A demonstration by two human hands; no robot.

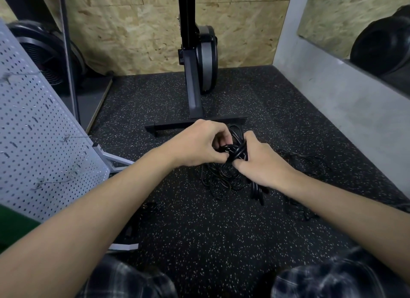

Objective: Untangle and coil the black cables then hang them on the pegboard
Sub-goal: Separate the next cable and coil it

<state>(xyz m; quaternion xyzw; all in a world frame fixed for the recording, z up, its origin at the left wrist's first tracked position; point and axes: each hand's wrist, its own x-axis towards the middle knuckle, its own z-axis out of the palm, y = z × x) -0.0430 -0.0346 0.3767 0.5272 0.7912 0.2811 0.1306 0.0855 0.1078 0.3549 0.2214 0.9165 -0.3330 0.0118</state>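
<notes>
Near edge of floor [221, 242]: plaid knees [346, 277], green sleeve [13, 226] at L corner. Bare forearms [111, 209] reaching fwd to mid-floor.

Next out, flat on floor: loose loops [221, 182] of thin black cable, spread in a messy ring. Plug ends [257, 193] just beside them, under the R wrist. More slack [310, 162] trailing toward R edge of floor.

Just above that mess, both grips closed on one knot of black cables [236, 152]:
- left grip [199, 143]: curled tight, fingers [221, 136] hooked over a thick loop from the L, thumb underneath.
- right grip [260, 163]: curled too, thumb [240, 163] pressed on the bundle's near side, index over the top; other fingertips hidden behind cable.

Knot pinched between the two grips, touching both; grips nearly meeting. Clear of floor or not: can't tell. Strands hanging from knot down into the loops.

L edge of floor: grey pegboard [44, 131] on a metal frame, a few wire hooks [51, 182] on it, well apart from the cables.

Beyond the grips: cross foot [175, 127] of a black machine stand [195, 97], near the knot. Far edge: chipboard wall [133, 42].
</notes>
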